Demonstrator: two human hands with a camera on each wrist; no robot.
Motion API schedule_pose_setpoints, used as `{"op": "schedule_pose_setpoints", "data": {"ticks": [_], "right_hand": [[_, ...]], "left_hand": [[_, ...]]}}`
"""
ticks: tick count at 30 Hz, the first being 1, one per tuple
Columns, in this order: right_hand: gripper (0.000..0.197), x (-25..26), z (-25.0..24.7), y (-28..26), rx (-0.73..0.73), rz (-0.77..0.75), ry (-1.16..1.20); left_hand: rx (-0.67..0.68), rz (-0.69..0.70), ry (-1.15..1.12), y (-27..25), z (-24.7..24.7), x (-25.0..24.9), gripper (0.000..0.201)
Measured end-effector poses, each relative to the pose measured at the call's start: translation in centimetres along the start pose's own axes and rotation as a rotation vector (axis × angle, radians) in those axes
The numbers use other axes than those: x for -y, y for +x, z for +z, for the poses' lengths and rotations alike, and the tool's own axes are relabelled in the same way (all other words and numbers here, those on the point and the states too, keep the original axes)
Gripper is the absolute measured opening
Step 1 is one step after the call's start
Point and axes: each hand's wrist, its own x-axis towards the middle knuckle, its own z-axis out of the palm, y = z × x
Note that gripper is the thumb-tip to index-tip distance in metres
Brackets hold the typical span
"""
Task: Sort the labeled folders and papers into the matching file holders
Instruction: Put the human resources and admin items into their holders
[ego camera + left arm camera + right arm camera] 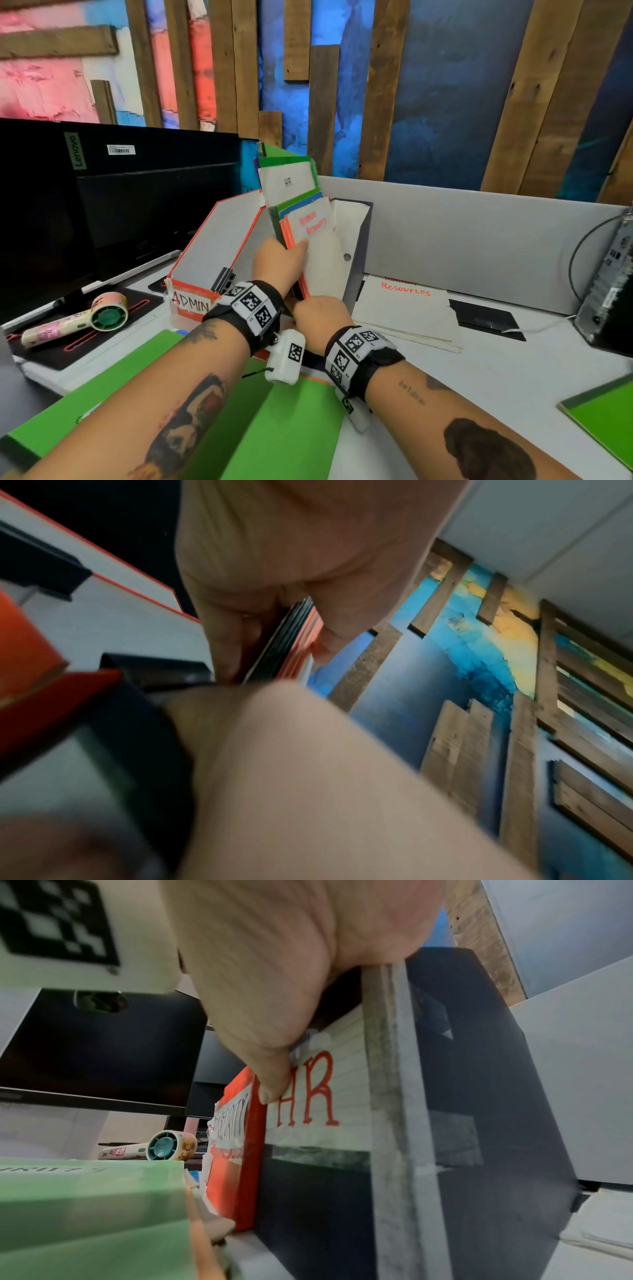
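Observation:
My left hand (279, 260) grips a stack of folders and papers (305, 219) that stands tilted in the dark file holder (358, 240). The front sheet reads "Human Resources" in red and a taller one behind it reads "HR". In the left wrist view the fingers and thumb of that hand (274, 561) pinch the stack's edges (287, 642). My right hand (320, 313) holds the holder's low front wall. Its thumb (272, 1085) presses beside the red "HR" label (308, 1091), and the fingers are hidden behind the rim. The orange-edged holder labelled "ADMIN" (205, 253) stands just left.
A "Human Resources" paper (404, 308) lies flat right of the holders. Green folders (274, 411) lie under my forearms, and another one (603, 418) sits at the right edge. A monitor (120, 205), a hand fan (78, 322) and a computer case (613, 291) flank the desk. An orange holder (236, 1164) abuts the HR one.

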Motion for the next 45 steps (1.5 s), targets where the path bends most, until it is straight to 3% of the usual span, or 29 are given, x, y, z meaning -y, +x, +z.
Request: {"op": "schedule_pose_setpoints", "data": {"ticks": [4, 8, 11, 13, 15, 17, 20, 23, 27, 30, 33, 37, 41, 45], "right_hand": [[0.036, 0.0, 0.1, -0.1, -0.055, -0.012, 0.012], [0.049, -0.3, 0.5, -0.4, -0.079, -0.050, 0.022], [0.049, -0.6, 0.8, -0.9, -0.140, -0.085, 0.046], [0.047, -0.6, 1.0, -1.5, -0.238, -0.126, 0.104], [0.050, -0.8, 1.4, -2.4, -0.343, -0.131, 0.210], [0.053, -1.3, 1.7, -3.5, -0.461, -0.038, 0.409], [0.048, -3.1, 1.9, -5.2, -0.662, 0.200, 0.586], [0.040, -6.8, 2.3, -6.3, -0.735, 0.579, 0.712], [0.053, -13.4, 3.2, -9.1, -0.523, 1.325, 1.005], [0.067, -17.5, 4.6, -12.0, -0.353, 1.618, 1.049], [0.069, -20.5, 6.7, -13.0, -0.164, 1.624, 1.022], [0.077, -22.1, 7.0, -12.5, -0.020, 1.511, 0.961], [0.042, -23.1, 6.3, -12.3, 0.067, 1.401, 0.985], [0.045, -22.6, 5.8, -11.1, 0.100, 1.333, 0.937]], "left_hand": [[-0.038, 0.066, 0.078, 0.6, -2.0, -0.9, 0.030], [0.150, -0.040, 0.326, -0.3, -1.6, 0.3, 0.046], [0.266, -0.087, 0.427, -1.5, -1.2, 0.9, 0.042], [0.268, -0.101, 0.413, -2.0, -1.4, 0.9, 0.037], [0.187, -0.143, 0.310, -2.5, -1.6, 0.7, 0.041], [0.017, -0.137, 0.200, -3.4, -1.8, 0.0, 0.055], [-0.172, 0.024, 0.137, -5.3, -1.3, -1.3, 0.066], [-0.205, 0.181, 0.045, -6.8, 0.0, -2.3, 0.060], [-0.041, 0.345, 0.089, -8.8, 3.0, -2.8, 0.037], [0.167, 0.449, 0.115, -10.2, 5.1, -2.3, 0.029], [0.304, 0.469, 0.262, -10.8, 7.1, -0.9, 0.051], [0.234, 0.444, 0.306, -10.5, 8.9, 0.2, 0.078], [0.090, 0.447, 0.360, -9.5, 9.6, 0.6, 0.082], [0.140, 0.314, 0.345, -8.3, 9.7, 1.0, 0.071]]}}
